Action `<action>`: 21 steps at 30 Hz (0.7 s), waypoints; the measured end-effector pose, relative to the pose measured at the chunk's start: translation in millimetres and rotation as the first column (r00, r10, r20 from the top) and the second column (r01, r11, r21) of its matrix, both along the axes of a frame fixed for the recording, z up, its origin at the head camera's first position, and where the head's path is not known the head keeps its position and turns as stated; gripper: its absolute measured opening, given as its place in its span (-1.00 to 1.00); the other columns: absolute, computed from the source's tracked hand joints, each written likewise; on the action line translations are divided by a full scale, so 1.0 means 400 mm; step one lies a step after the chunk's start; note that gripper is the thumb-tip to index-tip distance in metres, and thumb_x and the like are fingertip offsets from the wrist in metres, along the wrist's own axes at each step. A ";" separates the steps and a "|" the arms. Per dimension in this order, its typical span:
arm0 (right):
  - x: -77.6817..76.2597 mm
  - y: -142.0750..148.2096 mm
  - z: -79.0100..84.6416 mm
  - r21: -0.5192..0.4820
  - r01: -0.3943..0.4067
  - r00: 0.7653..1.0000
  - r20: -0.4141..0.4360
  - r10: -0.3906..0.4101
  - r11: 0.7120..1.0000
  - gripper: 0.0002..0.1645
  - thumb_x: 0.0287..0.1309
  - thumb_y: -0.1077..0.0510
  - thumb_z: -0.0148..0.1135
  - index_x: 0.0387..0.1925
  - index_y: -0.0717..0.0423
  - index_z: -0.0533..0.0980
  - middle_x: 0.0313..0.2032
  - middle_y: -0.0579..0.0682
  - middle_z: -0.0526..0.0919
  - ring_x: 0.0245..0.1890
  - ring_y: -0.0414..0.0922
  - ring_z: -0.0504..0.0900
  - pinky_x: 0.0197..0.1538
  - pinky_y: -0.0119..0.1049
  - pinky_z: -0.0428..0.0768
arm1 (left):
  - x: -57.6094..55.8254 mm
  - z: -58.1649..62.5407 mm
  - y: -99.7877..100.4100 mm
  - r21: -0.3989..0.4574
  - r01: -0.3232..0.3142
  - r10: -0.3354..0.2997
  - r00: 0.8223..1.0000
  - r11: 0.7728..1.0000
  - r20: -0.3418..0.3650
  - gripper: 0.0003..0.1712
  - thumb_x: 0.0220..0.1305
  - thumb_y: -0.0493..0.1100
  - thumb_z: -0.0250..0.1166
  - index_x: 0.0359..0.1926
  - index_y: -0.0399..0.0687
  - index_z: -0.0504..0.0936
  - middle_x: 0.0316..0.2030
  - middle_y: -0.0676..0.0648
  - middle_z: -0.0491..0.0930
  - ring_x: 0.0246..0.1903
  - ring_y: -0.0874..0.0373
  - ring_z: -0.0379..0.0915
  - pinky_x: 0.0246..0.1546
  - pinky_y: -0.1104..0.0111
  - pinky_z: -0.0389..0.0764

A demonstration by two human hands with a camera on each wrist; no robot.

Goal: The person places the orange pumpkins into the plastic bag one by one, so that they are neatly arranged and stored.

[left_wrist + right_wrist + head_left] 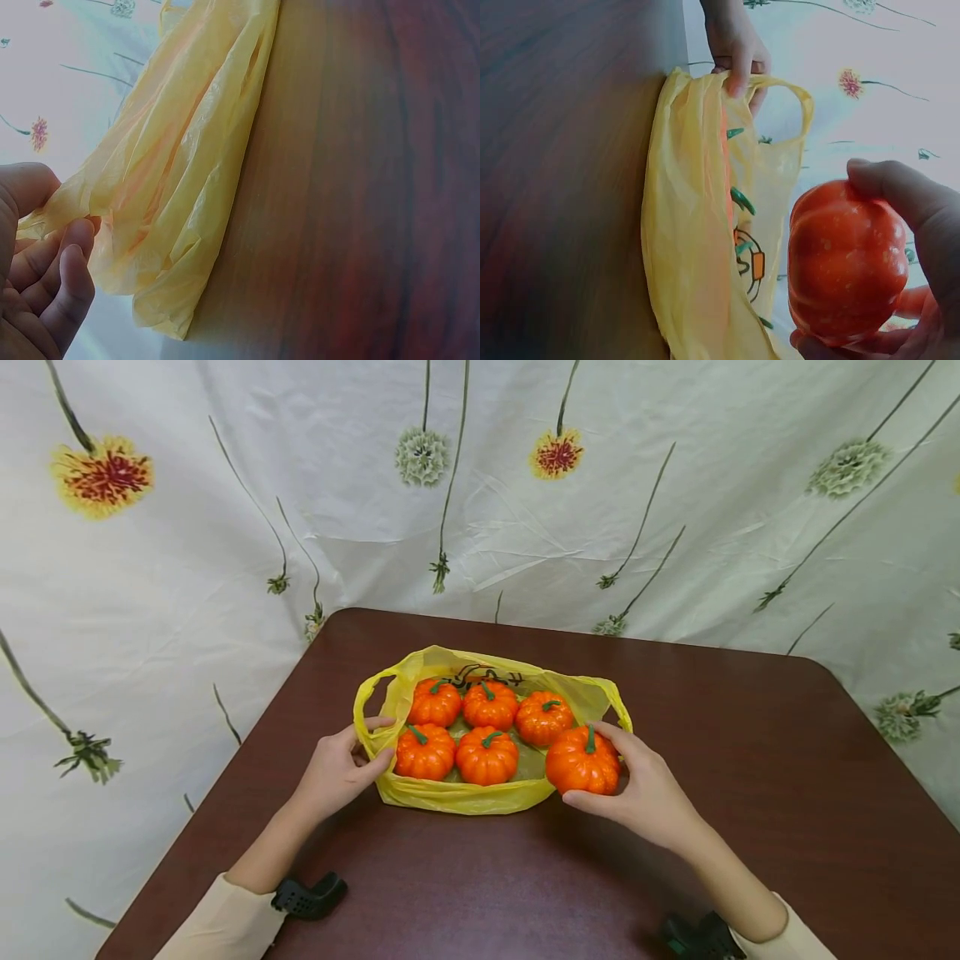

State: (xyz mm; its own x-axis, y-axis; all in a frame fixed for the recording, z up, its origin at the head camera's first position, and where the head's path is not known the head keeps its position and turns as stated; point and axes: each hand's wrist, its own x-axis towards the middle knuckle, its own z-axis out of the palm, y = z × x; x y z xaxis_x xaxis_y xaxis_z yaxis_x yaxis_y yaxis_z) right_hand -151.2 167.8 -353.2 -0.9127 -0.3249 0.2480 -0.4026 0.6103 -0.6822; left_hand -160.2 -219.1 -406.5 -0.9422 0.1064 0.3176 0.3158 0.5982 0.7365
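Note:
A yellow plastic bag (465,799) lies spread on the table with its mouth wide. Inside it sit several small orange pumpkins (487,756) with green stems, in two rows. My left hand (341,768) pinches the bag's left edge near the handle; the left wrist view shows thumb and fingers on the thin plastic. My right hand (645,789) grips one more pumpkin (581,762) between thumb and fingers, at the bag's right end. In the right wrist view that pumpkin (847,262) is held up beside the bag, apart from the others.
The dark brown table (750,760) extends to both sides and in front of the bag. Behind it hangs a white cloth (360,477) printed with flowers. Black straps with devices (309,896) sit on the wrists.

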 end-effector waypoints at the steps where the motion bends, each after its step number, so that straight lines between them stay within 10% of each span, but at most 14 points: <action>1: -0.005 -0.006 0.000 -0.001 -0.001 1.000 0.003 0.001 1.000 0.00 -0.20 -0.13 0.60 0.29 0.05 0.37 0.08 -0.03 0.53 -0.03 -0.06 0.54 -0.04 -0.06 0.56 | 0.000 0.000 0.000 -0.001 -0.001 0.001 1.000 1.000 0.000 -0.54 0.20 -0.20 0.35 0.13 -0.21 0.58 -0.61 0.04 0.45 -0.69 0.22 0.29 -0.63 0.41 0.42; 21: -0.098 -0.111 -0.042 -0.096 0.093 0.990 0.117 -0.081 0.991 0.08 -0.18 -0.13 0.59 0.33 0.12 0.28 0.15 0.09 0.47 0.07 0.06 0.50 0.03 0.03 0.54 | 0.000 0.001 -0.002 -0.005 -0.001 0.001 1.000 1.000 -0.006 -0.55 0.20 -0.20 0.35 0.12 -0.21 0.58 -0.60 0.04 0.46 -0.69 0.23 0.29 -0.61 0.41 0.43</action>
State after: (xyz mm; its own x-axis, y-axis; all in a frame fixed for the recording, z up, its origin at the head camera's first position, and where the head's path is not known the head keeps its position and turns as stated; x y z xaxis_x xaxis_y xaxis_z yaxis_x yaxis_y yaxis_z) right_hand -190.4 123.3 -369.9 -0.9603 -0.2215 0.1697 -0.2683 0.5656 -0.7798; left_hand -160.1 -219.9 -406.2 -0.9403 0.1071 0.3231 0.3199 0.6021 0.7315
